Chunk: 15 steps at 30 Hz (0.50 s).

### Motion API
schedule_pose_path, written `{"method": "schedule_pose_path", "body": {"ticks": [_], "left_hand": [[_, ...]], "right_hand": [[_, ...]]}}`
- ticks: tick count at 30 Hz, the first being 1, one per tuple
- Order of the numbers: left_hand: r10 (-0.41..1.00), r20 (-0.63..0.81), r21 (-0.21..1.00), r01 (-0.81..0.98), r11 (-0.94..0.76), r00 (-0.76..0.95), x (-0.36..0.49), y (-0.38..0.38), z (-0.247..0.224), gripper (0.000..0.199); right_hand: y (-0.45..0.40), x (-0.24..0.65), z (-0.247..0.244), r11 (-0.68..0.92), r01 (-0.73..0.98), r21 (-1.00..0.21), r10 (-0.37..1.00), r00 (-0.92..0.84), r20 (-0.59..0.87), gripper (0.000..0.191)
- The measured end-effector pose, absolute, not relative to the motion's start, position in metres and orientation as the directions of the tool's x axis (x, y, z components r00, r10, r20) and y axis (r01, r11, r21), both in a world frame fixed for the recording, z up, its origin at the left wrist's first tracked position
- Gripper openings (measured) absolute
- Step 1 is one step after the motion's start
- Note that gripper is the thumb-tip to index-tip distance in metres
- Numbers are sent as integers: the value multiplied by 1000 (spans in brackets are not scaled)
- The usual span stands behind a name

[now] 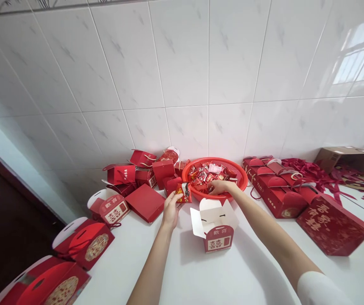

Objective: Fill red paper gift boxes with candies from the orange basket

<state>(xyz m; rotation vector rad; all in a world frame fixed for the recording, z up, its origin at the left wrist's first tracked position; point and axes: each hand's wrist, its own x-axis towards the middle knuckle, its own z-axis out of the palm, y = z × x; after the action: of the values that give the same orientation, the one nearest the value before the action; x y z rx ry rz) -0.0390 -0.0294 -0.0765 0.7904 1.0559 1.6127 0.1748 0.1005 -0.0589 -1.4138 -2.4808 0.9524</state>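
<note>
A shiny red packet [186,192] is held in the left hand [170,209], grip clamped on its left edge. It is held up by the front left rim of the red basket [243,177]. The right hand [219,187] is lowered into the basket, fingertips among the wrapped sweets [202,173]; whether anything is pinched by that grip cannot be told, fingers partly hidden. The open box [219,239], red outside and white inside, is placed upright on the white table [194,279], in front of the basket and between the forearms. Its flaps are spread; its floor cannot be made out. More red boxes [115,207] are grouped along the left side, some closed, some with lids raised. On the right, a cluster of closed boxes [272,192] is seen, with dark red ribbons [315,173] behind, heaped near a brown carton [334,160]. A tiled wall [184,72] is seen behind.
</note>
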Motion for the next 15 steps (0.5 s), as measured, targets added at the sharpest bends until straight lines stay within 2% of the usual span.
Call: {"method": "schedule_pose_path", "body": {"ticks": [8, 15], "left_hand": [[956, -7, 915, -387, -112, -294, -41, -29, -75, 27], [957, -23, 916, -389, -96, -291, -42, -29, -76, 27]], "right_hand": [[96, 171, -58, 384, 725, -571, 711, -627, -318, 27], [91, 172, -54, 371, 692, -619, 721, -635, -278, 30]]}}
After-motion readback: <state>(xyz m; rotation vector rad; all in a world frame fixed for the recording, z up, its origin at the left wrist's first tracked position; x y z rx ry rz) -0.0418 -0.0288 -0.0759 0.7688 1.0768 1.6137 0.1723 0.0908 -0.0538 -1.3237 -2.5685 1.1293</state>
